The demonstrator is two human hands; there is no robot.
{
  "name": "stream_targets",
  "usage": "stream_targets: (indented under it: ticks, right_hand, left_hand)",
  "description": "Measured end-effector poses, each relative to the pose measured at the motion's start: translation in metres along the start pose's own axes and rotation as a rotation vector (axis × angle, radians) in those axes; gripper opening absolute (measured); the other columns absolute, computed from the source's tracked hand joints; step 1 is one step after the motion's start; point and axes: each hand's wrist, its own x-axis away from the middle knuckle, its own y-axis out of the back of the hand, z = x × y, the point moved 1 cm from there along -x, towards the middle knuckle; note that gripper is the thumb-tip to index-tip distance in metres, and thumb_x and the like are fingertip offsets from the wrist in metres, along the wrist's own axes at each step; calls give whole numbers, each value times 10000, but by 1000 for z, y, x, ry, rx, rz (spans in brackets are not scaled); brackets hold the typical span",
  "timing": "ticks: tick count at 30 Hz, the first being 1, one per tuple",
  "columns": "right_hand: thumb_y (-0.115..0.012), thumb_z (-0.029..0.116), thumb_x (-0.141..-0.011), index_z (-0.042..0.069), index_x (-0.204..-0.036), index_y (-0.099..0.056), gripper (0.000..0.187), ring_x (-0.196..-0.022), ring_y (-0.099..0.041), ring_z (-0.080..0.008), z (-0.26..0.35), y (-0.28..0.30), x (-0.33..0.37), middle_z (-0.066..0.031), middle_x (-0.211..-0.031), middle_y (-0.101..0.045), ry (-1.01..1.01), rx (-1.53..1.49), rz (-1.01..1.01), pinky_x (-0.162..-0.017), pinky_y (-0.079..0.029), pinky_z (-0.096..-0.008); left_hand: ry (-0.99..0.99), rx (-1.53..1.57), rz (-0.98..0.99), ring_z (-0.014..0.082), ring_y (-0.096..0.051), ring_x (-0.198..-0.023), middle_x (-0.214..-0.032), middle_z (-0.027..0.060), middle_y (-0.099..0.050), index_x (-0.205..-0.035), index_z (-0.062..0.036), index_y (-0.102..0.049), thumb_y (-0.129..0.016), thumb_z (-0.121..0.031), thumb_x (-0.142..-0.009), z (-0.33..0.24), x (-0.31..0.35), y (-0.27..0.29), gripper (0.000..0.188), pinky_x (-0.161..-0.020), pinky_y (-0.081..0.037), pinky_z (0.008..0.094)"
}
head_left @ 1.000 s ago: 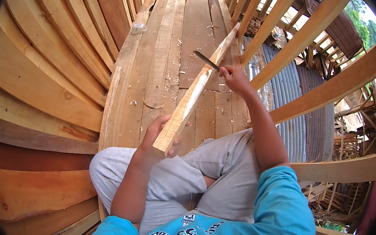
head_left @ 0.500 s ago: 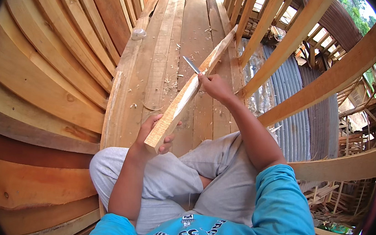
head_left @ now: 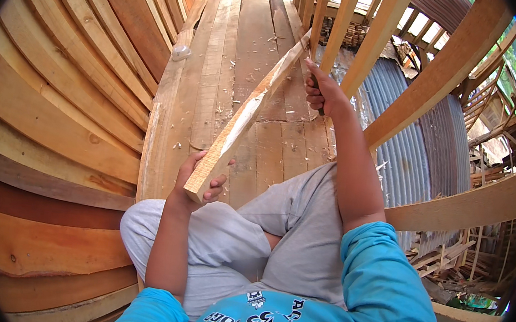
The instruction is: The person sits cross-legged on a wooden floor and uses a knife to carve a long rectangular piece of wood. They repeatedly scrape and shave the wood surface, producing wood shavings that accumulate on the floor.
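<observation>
Farther up the stick than a second ago, the right hand (head_left: 321, 87) now sits closed around a dark tool handle beside the upper part of the wood, the blade hidden. At far left, curved hull planks (head_left: 57, 96) rise in overlapping rows. Beside them, the left hand (head_left: 196, 183) clamps the near end of the long wooden stick (head_left: 243, 118), fingers wrapped beneath it, thumb side behind. The stick slants up and right above the plank floor (head_left: 230, 64), which is littered with shavings. To the right stand bare frame ribs (head_left: 431, 72), with corrugated metal sheeting (head_left: 417, 146) visible through them.
</observation>
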Motion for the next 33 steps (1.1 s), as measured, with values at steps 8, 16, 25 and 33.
stream_targets:
  ticks: [8, 16, 25, 33]
  right_hand:
    - [-652, 406, -920, 52, -937, -652, 354, -451, -469, -130, -18, 72, -31, -16, -603, -515, 305, 329, -638, -407, -362, -312]
    - [-678, 327, -937, 27, -1110, -681, 346, -562, -532, -113, -26, -11, 12, -15, -712, -588, 407, 468, -42, -493, -420, -309]
    - [-458, 453, -1003, -37, -847, -699, 568, -690, -649, -362, -72, -94, 32, -228, -743, -667, 430, 1231, 62, -661, -484, -480]
    - [-400, 353, -998, -7, -645, -676, 575, -657, -664, -441, -113, -153, 69, -270, -693, -654, 632, 1256, -227, -668, -525, -541]
  left_hand:
    - [11, -3, 46, 183, -469, -395, -642, 76, -456, -1357, 66, -422, -337, -506, -993, 1, -5, 2, 683, -358, -418, 278]
    - [-22, 388, 383, 184, -512, -511, -752, 92, -459, -1464, 130, -246, -426, -593, -979, 10, -8, 4, 889, -433, -444, 296]
    - [-19, 511, 462, 187, -521, -531, -763, 101, -467, -1445, 155, -235, -387, -609, -989, 2, -8, 13, 902, -449, -453, 299]
    - [12, 502, 415, 159, -492, -478, -703, 78, -469, -1360, 148, -361, -341, -570, -1023, 1, -12, 17, 794, -416, -436, 281]
